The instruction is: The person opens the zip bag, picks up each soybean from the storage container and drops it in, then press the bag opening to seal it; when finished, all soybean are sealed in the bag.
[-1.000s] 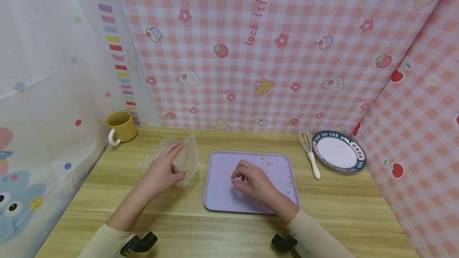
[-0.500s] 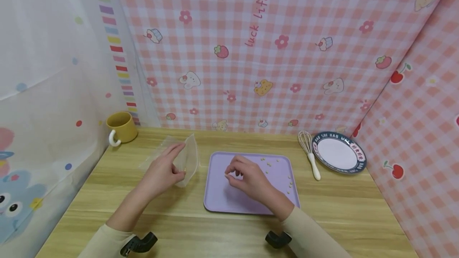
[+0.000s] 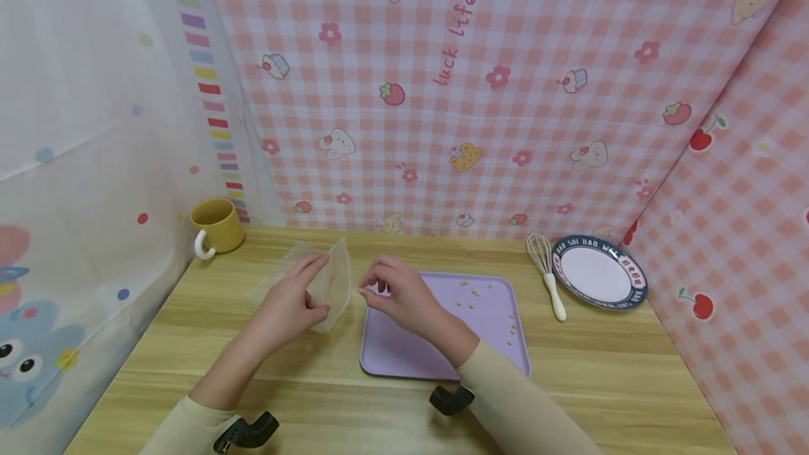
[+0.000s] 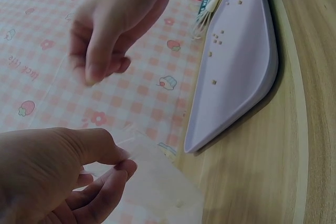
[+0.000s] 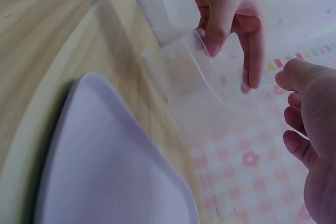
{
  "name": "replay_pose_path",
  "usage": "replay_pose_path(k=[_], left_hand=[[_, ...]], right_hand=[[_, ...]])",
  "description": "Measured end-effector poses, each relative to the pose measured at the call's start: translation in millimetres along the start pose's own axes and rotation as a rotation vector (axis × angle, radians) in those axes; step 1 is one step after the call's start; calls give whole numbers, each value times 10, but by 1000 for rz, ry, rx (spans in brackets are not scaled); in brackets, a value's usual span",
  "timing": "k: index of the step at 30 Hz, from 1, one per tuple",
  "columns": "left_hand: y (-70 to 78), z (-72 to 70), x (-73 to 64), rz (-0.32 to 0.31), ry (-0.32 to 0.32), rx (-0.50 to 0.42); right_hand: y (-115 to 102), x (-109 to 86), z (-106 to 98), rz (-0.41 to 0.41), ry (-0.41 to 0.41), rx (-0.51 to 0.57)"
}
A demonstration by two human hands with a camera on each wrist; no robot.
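Observation:
My left hand (image 3: 287,304) grips a clear plastic bag (image 3: 338,283) near its top, thumb and fingers spread along the mouth so it gapes toward the right. A small yellowish piece shows low inside the bag in the right wrist view (image 5: 167,99). Just right of the bag, above the left edge of the lilac tray (image 3: 404,360), is my right hand (image 3: 404,297). Its thumb and index fingertip pinch together on what looks like a tiny yellowish piece, mostly hidden by the fingertips. Several similar yellowish pieces (image 3: 475,293) lie scattered on the right part of the tray.
A yellow mug (image 3: 218,227) with a white handle stands at the back left of the wooden table (image 3: 354,413). At the back right lie a whisk (image 3: 548,276) with a cream handle and a dark-rimmed plate (image 3: 600,272). Patterned cloths hang behind and at both sides.
My right hand has moved left and slightly away from me, from over the tray's middle to beside the bag's mouth, fingertips staying pinched. The left hand and bag have stayed in place.

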State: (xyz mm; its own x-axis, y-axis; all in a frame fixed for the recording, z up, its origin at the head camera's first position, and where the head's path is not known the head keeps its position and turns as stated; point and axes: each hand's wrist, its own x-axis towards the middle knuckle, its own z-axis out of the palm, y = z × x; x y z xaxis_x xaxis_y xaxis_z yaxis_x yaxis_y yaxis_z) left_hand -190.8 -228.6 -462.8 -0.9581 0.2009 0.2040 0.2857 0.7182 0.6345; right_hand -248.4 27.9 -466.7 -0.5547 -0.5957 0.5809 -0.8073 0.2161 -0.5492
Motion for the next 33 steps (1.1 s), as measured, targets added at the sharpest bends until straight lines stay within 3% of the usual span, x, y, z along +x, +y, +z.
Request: replay_pose_path(k=[7,13,20,33], left_hand=[[8,-8,-4,10,-5,2],[15,-10,-5,8,-10,-4],[7,-7,-5,8,-12,-4],[5,-2,-6,8,-8,1]], right_hand=[[-30,264,161,-23,-35,-38],[-19,398,253,26,-73,-81],[35,458,329,91,-88,-125],[43,473,355,120,-63,-133]])
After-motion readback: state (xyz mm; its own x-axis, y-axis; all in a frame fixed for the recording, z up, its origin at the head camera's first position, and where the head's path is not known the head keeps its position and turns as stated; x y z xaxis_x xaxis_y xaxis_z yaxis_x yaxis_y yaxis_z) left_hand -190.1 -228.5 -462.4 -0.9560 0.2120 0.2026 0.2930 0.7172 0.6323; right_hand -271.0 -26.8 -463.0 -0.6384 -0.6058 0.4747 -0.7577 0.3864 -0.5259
